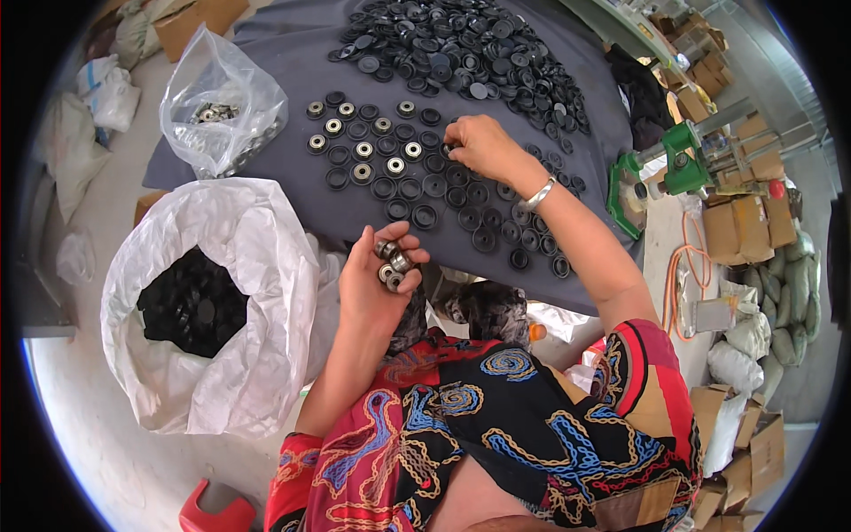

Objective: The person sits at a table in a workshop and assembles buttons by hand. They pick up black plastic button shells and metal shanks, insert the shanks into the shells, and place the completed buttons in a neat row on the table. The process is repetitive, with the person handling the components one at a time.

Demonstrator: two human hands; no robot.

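Several shiny steel ball bearings (pixel 391 266) lie in the cupped palm of my left hand (pixel 372 282), fingers curled around them, just off the near edge of the cloth. Over the cloth, my right hand (pixel 489 152) pinches at a spot among the black rings; its fingertips hide most of what they hold. Spread in loose rows to the left and below that hand are round black plastic caps (pixel 433 185), cup side up. Some of them have a bearing (pixel 395 166) seated in the middle, mostly in the left rows.
A large heap of black caps (pixel 479 53) covers the far part of the dark grey cloth (pixel 266 168). At left stand a clear bag of bearings (pixel 222 106) and a white sack (pixel 292 355) of black parts. A green metal press (pixel 687 160) stands at the right.
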